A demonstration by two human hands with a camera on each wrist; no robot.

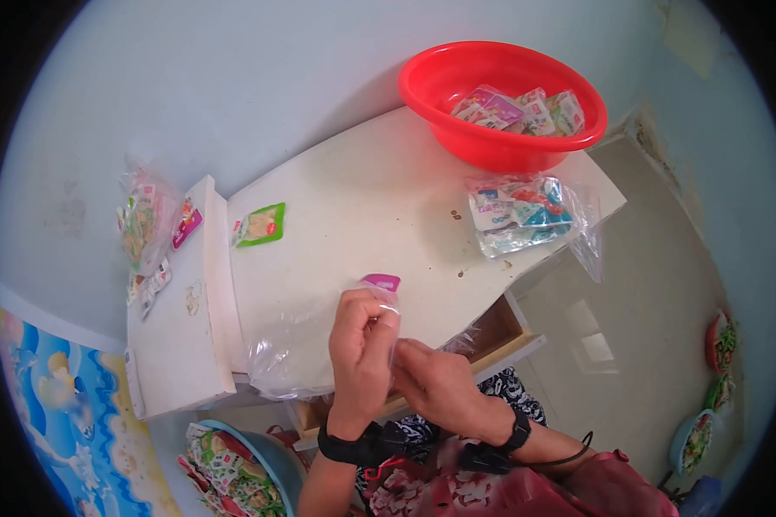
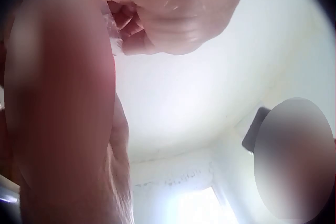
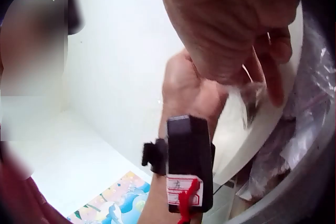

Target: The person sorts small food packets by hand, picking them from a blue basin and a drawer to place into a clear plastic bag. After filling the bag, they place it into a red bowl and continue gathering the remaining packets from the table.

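Note:
A clear plastic bag spreads over the table's front edge, and my left hand grips its upper right part with curled fingers. Just beyond those fingers shows a small purple packet, its lower part covered by plastic and the hand. My right hand is close beside the left, pinching the bag's edge between thumb and fingers. In the right wrist view, a strip of clear plastic hangs at the right hand's fingers. The left wrist view shows the other hand near, with plastic at its fingertips.
A red basin with several snack packets stands at the table's back right. Before it lies a bag of blue-white packets. A green packet lies left, near a raised ledge holding a filled bag. Below are an open drawer and blue tub.

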